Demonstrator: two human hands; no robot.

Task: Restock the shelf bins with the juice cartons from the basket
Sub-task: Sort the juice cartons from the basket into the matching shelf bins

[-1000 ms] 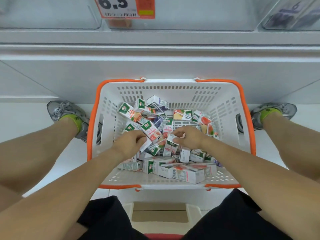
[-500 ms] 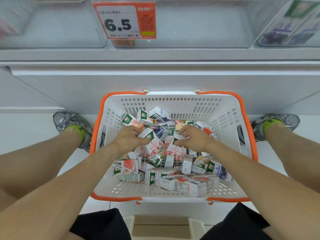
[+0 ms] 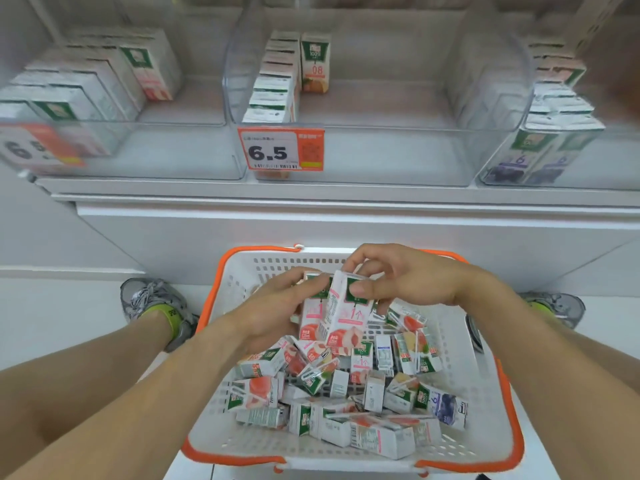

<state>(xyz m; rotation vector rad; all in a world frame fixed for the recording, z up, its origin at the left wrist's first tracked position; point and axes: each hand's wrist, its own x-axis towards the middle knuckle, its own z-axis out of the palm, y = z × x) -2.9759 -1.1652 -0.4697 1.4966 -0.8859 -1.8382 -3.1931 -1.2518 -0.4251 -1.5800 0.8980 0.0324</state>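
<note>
Right hand up over the basket, thumb and fingers pinched on the top of an upright carton with pink fruit print. Left hand just beside it, curled round a second carton, the two packs touching side by side between the palms. Below both hands, a loose heap of cartons lying at all angles on the basket floor, some pink, one purple toward the right wrist. Beyond the hands, past the orange rim, three clear bins on a white shelf. Middle bin straight ahead of the fingers: one row of cartons along its left wall, one orange carton standing at the back, rest of the floor bare. Price tag reading 6.5 on its front. Left bin packed with cartons, blurred. Right bin holding purple-print cartons. Grey shoe outside the left forearm, another outside the right
</note>
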